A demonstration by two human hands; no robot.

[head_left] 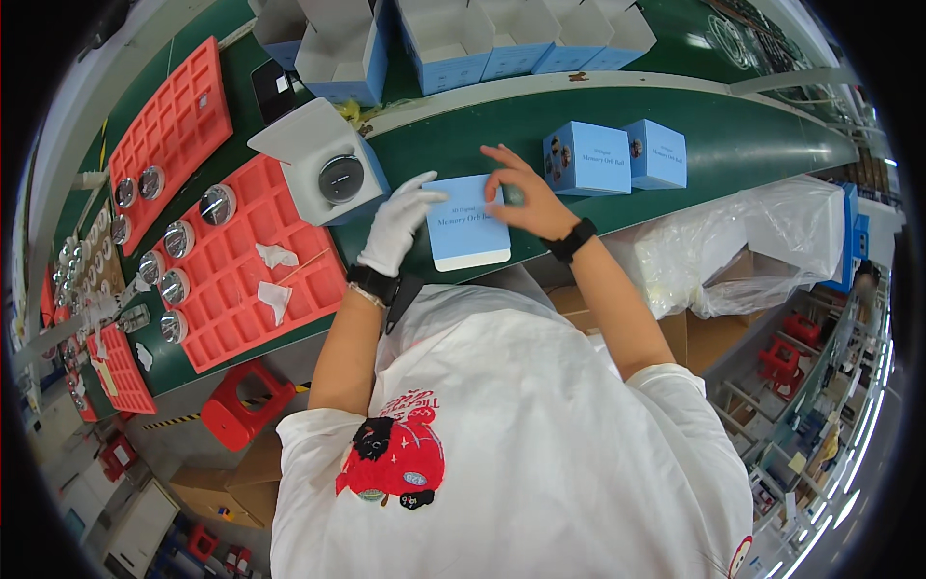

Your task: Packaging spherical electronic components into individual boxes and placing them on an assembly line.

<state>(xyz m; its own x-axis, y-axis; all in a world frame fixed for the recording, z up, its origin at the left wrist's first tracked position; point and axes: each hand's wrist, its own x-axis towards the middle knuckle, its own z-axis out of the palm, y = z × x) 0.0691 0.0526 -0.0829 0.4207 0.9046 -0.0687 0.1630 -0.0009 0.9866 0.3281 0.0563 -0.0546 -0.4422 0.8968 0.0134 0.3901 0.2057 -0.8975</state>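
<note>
Looks like carton forming or closing is the step in hand, judging by the light-blue printed cardboard carton (470,230) between both hands on the dark-green worktop (434,132). Its blue face shows from above, white tuck flap (473,261) sticking out along the near edge; can't tell whether it's flat or has depth underneath.

Left hand (394,230), white-gloved, has fingertips at the carton's far left corner; can't confirm a real clamp. Right hand (532,200), bare, thumb and index curled toward each other at the right edge, other fingers raised; can't tell if they're pinching board or just touching.

Just left: open blue box with white lining (305,166), dark round ball (340,179) inside. Farther left: red plastic compartment tray (217,323) with shiny clear balls along its left side. Right: two closed blue cube boxes (598,161).

My read: next move calls for steadying the left side while the right hand works the edge, then squaring that flap without creasing the board.
</note>
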